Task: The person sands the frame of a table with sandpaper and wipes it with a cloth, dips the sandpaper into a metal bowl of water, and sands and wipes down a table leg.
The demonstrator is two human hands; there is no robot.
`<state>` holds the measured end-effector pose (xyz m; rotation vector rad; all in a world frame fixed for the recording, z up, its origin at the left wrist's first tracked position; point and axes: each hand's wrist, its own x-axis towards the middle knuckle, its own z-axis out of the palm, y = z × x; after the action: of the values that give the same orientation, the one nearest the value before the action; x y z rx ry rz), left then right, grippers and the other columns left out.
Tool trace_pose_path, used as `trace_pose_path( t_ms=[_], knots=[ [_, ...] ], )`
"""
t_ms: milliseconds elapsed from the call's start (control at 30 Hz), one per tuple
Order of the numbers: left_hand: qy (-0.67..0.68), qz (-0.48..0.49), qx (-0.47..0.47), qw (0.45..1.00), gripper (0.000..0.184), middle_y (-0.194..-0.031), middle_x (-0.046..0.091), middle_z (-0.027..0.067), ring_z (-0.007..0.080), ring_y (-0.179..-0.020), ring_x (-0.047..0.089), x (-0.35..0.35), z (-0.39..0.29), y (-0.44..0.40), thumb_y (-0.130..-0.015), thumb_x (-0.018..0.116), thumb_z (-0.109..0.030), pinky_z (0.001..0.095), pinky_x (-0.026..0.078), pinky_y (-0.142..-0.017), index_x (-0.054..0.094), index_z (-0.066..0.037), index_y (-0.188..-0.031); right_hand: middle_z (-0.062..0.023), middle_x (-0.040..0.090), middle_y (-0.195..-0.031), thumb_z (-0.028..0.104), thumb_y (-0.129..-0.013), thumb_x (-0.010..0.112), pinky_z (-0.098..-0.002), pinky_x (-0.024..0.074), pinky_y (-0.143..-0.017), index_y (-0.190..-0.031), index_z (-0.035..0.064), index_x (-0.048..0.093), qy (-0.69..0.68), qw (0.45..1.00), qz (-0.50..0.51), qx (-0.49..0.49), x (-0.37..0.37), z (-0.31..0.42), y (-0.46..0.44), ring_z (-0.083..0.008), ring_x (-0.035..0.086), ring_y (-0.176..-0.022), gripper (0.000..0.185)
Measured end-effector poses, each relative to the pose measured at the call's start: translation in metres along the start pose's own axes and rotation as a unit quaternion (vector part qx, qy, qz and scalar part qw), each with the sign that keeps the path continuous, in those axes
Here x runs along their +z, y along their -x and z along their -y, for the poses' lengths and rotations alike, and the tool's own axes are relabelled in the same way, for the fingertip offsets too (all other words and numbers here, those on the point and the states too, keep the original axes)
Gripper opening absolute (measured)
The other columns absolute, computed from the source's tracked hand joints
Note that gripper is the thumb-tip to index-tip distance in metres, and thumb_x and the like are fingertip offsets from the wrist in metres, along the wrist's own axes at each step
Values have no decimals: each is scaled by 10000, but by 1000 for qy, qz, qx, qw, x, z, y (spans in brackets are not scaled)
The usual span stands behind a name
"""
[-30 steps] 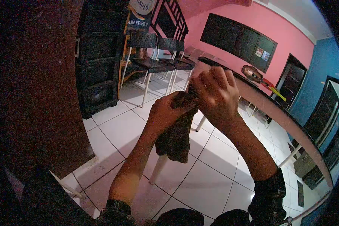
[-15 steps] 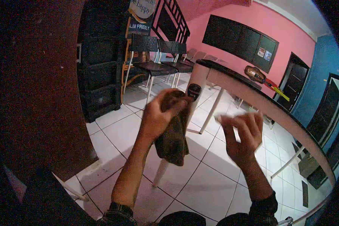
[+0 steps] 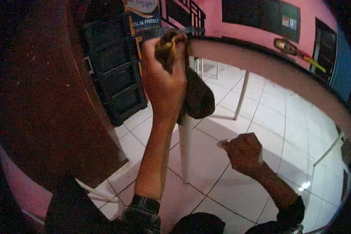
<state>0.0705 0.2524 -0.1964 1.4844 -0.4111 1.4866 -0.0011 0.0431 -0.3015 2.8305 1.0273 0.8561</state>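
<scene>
My left hand is raised left of centre, its fingers wrapped round the top of a dark bundle of cloth that looks like socks. A yellowish strip shows at the bundle's upper end between thumb and fingers. The cloth hangs down to the right of the hand, in front of the table's near end. Lower and to the right, my right hand is closed over the floor, apart from the cloth. A small pale bit, too blurred to name, shows at its fingertips.
A long table curves away to the right, with a brown packet and a red and yellow item on it. A dark brown panel fills the left side. Black drawers stand behind it.
My left hand has risen with the cloth. My right hand has let go of the bundle, moved down and right, and closed. The view has tilted down, and the round label is out of sight.
</scene>
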Motion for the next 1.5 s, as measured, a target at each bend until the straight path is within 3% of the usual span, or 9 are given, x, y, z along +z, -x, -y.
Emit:
trace_pose_path(
  t_ms=[200, 533, 633, 767, 933, 1133, 1233, 1367, 1500],
  knots=[
    [-46, -22, -115, 992, 347, -964, 577, 106, 230, -906, 582, -17, 21, 114, -842, 687, -219, 345, 454, -861, 510, -20, -1065, -120, 602, -753, 137, -806, 580, -394, 455, -688, -981, 152, 696, -32, 999, -26, 12, 34, -30, 31, -281, 563, -772, 211],
    [142, -27, -179, 973, 305, -973, 526, 95, 180, -795, 577, -36, 68, 220, -827, 654, -108, 313, 505, -709, 466, -12, -1046, -118, 536, -695, 135, -834, 577, -413, 447, -662, -883, 105, 679, -35, 998, -25, 46, 50, -51, 60, -294, 517, -729, 117],
    [-155, 61, -70, 984, 331, -961, 524, 103, 210, -829, 571, -60, 101, 262, -800, 681, -147, 357, 492, -737, 485, -29, -1039, -112, 542, -728, 157, -832, 601, -411, 450, -658, -856, 95, 668, -65, 996, -47, 39, 58, -56, 72, -291, 522, -728, 95],
    [-39, 124, -283, 950, 392, -955, 529, 114, 239, -860, 565, -91, 150, 348, -744, 729, -183, 391, 475, -771, 510, -44, -1038, -109, 588, -807, 178, -827, 638, -402, 494, -670, -860, 89, 661, -177, 974, -103, 97, 67, -45, 73, -282, 585, -771, 98],
    [-117, 180, -209, 954, 482, -955, 579, 114, 222, -853, 591, -91, 114, 308, -742, 742, -173, 368, 493, -773, 528, -40, -1153, -112, 621, -884, 142, -806, 666, -381, 534, -660, -911, 94, 650, -213, 965, -154, 10, 42, -7, 15, -274, 628, -805, 116],
    [156, 265, -415, 856, 511, -1017, 619, 108, 165, -834, 635, -80, 79, 187, -761, 759, -155, 296, 520, -798, 521, 1, -1186, -97, 620, -872, 23, -745, 706, -336, 523, -625, -962, 64, 662, -197, 920, -332, -71, 20, 22, -70, -231, 611, -759, 225],
    [126, 337, -440, 823, 555, -989, 625, 103, 163, -864, 640, -89, 99, 187, -726, 794, -175, 314, 530, -788, 529, 12, -1177, -86, 624, -859, -25, -718, 725, -324, 513, -620, -983, 69, 685, -232, 911, -336, -51, 50, 31, -76, -212, 610, -746, 283],
    [124, 316, -406, 849, 528, -954, 634, 98, 167, -870, 650, -84, 102, 196, -705, 812, -184, 333, 539, -779, 553, 9, -1123, -84, 633, -891, 2, -742, 714, -310, 509, -657, -945, 84, 696, -127, 942, -280, -135, 60, 32, -75, -220, 614, -778, 219],
    [139, 317, -404, 847, 486, -925, 634, 88, 171, -846, 656, -84, 97, 192, -702, 815, -182, 321, 542, -774, 565, 4, -1074, -87, 637, -897, -68, -709, 659, -351, 504, -709, -1008, 91, 672, -92, 913, -367, -151, 18, 28, -113, -254, 605, -820, 339]
  ],
)
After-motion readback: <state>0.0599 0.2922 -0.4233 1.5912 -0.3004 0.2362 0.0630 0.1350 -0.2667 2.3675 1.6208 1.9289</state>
